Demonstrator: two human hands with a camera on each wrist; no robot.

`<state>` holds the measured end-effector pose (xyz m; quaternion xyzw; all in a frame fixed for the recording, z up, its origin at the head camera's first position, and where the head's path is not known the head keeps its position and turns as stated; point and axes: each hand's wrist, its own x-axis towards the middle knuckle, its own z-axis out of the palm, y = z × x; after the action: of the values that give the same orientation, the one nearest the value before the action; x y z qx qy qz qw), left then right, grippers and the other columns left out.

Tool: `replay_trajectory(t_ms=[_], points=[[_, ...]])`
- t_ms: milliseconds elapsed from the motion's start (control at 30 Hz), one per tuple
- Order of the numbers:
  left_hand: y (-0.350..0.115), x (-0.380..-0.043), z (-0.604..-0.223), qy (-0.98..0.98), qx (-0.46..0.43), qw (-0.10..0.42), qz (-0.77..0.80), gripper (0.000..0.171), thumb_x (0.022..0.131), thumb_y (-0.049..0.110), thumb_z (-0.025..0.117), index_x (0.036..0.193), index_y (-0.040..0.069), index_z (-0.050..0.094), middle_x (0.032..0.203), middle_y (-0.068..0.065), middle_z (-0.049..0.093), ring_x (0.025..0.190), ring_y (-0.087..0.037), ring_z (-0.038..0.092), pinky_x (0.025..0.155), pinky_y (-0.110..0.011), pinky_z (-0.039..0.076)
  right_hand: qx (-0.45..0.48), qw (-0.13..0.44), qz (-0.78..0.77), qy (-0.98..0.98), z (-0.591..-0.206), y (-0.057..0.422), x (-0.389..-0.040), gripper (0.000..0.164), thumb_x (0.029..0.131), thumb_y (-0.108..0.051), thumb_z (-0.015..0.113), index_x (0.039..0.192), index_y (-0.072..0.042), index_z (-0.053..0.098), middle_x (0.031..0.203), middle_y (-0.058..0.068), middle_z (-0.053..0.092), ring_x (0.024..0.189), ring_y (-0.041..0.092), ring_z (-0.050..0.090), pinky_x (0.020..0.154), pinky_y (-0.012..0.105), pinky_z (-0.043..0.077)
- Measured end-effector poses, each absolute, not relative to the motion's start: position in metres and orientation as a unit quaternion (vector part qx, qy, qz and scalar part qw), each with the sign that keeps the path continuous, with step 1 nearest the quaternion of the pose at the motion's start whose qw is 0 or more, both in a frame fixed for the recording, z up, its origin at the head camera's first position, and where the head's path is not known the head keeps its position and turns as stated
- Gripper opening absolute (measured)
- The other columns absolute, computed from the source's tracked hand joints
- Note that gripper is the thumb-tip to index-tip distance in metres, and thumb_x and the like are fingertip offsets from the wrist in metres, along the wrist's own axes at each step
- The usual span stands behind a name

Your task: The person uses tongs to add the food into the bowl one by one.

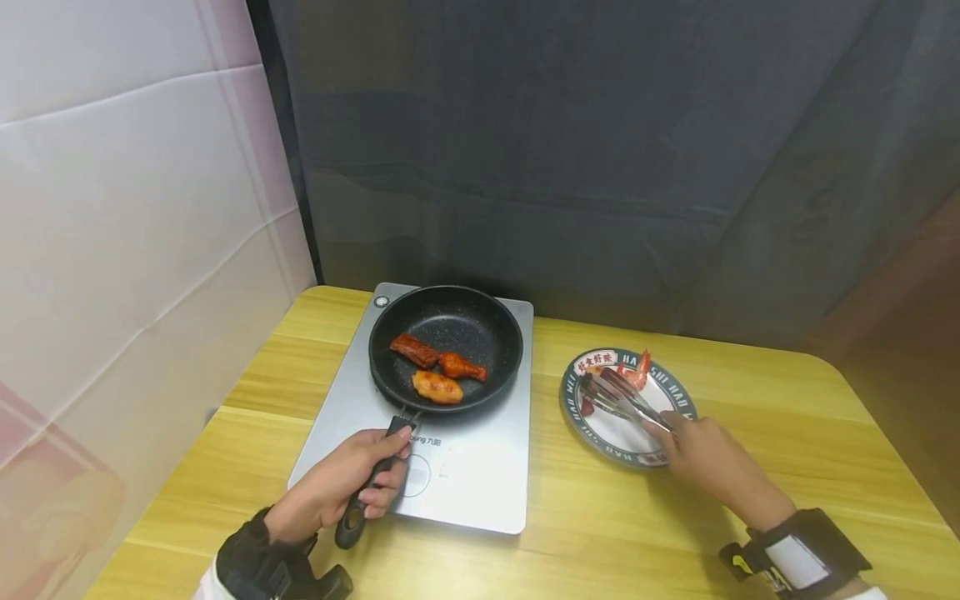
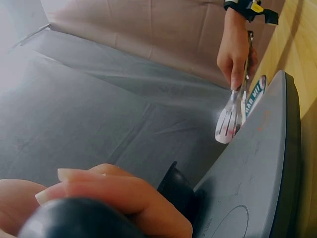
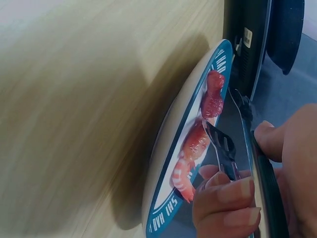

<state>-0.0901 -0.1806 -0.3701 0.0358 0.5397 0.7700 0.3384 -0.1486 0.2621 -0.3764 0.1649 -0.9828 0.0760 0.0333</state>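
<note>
My left hand (image 1: 360, 479) grips the black handle (image 1: 375, 475) of a frying pan (image 1: 480, 325). In the pan lie a dark red-brown slab of meat (image 1: 414, 351), a drumstick (image 1: 461, 367) and an orange chicken wing (image 1: 437, 387). My right hand (image 1: 701, 458) holds metal tongs (image 1: 626, 400), their slotted ends apart over a plate (image 1: 682, 396) with a blue-green lettered rim. On that plate, a shrimp (image 3: 182, 178) lies beside a reddish piece (image 3: 196, 141) and a dark red piece (image 3: 213, 94). One tong tip is close to the food; whether it touches cannot be told.
The pan stands on a silver induction cooker (image 1: 487, 475), left of the plate. Both are on a yellow wood-grain table (image 1: 585, 533). A dark grey curtain (image 1: 562, 167) hangs behind, and a pale sheet (image 1: 135, 208) closes off the left side.
</note>
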Motion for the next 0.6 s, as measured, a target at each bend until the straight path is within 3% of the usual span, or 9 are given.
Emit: replay_trajectory(t_ms=[300,600], points=[[-0.1805,-0.0912,-0.3709,0.540,0.034,0.341,0.768,0.029,0.105,0.030,0.037,0.091,0.005,0.036,0.060,0.005,0.030,0.040,-0.002,0.031,0.036,-0.017,0.032,0.165,0.020,0.075,-0.983,-0.3739,0.2543,-0.1507,0.038,0.100,-0.032,0.051,0.094,0.004,0.062,0.061,0.007,0.052,0.054,0.023,0.053,0.051,0.047,0.050],[-0.1788,-0.0927,-0.3698,0.546,0.036,0.341,0.764,0.029,0.105,0.030,0.036,0.090,0.005,0.035,0.060,0.005,0.030,0.041,-0.003,0.030,0.036,-0.017,0.032,0.161,0.036,0.070,-0.984,-0.3743,0.2559,-0.1489,0.035,0.098,-0.030,0.054,0.092,0.003,0.063,0.062,0.009,0.053,0.054,0.025,0.054,0.052,0.048,0.050]])
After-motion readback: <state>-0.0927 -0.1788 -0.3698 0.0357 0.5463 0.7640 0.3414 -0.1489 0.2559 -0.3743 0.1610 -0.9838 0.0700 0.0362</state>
